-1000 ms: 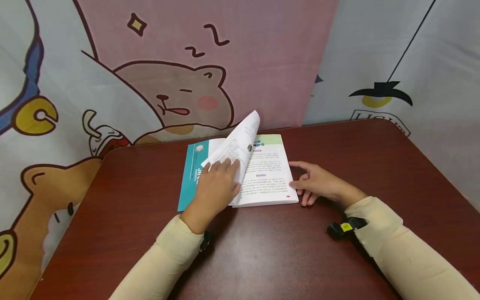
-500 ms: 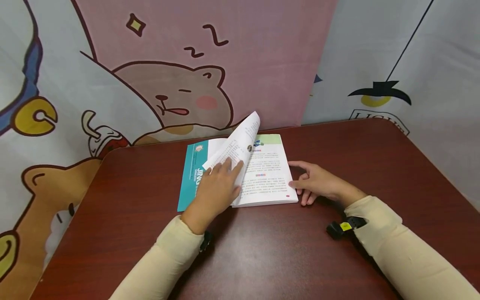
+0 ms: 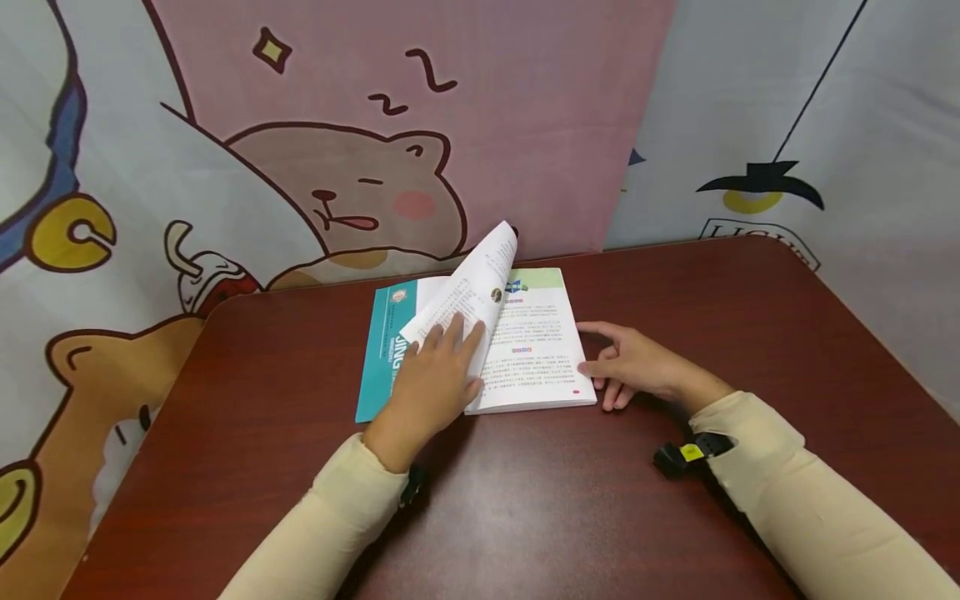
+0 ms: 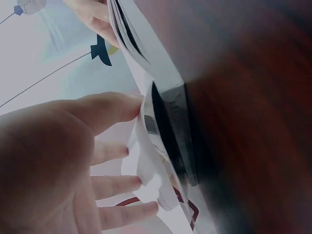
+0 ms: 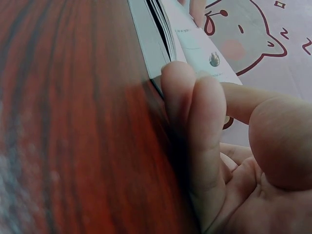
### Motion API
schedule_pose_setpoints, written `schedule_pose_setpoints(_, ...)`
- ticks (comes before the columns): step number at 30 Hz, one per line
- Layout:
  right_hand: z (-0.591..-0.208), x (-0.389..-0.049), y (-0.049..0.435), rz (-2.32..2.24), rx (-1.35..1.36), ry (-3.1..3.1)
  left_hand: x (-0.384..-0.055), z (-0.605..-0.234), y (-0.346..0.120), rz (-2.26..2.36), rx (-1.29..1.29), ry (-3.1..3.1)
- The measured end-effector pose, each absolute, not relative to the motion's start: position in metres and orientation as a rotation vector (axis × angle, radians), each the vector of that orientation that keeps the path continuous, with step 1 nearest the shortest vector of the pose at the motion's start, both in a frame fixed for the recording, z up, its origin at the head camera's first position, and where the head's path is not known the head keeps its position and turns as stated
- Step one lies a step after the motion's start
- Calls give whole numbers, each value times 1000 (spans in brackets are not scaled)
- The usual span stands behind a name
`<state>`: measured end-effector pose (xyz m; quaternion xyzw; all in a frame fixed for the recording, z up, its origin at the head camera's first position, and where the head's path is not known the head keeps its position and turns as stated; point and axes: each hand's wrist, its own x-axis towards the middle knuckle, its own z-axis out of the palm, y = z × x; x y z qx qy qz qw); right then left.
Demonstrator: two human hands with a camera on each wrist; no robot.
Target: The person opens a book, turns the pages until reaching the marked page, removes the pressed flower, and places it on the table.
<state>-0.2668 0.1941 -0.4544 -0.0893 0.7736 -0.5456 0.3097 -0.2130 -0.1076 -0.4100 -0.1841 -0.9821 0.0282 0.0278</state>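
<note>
An open book [image 3: 534, 342] with a teal cover [image 3: 382, 350] lies on the table, printed right-hand page facing up. A lifted page [image 3: 480, 275] leans leftward across it, its top corner curling up. My left hand [image 3: 431, 379] rests on that page with fingers spread and extended. In the left wrist view, its thumb and fingertips lie against the white page [image 4: 148, 165]. My right hand [image 3: 637, 367] stays at the book's right edge. Its index finger is extended and its thumb touches the page edge, while the other fingers bend loosely beside the book.
The dark reddish-brown wooden table [image 3: 525, 508] extends around the book. Behind it hangs a cloth backdrop [image 3: 555, 125] with cartoon animals, meeting the table's far edge. Black straps with a yellow tag [image 3: 692, 453] show at my right wrist.
The lifted page's top corner has shifted slightly left with the left hand's fingers still on it. The right hand stays in place.
</note>
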Motion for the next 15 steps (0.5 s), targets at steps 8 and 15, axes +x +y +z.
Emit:
schedule_pose_setpoints(8,-456,-267,194,-1430,-213,2054,-209,-414,-118,138,-625,-2881)
schedule_pose_setpoints(15,-457,-267,194,-1442,-221,2040,-207,-414,-121,72,-668,-3011)
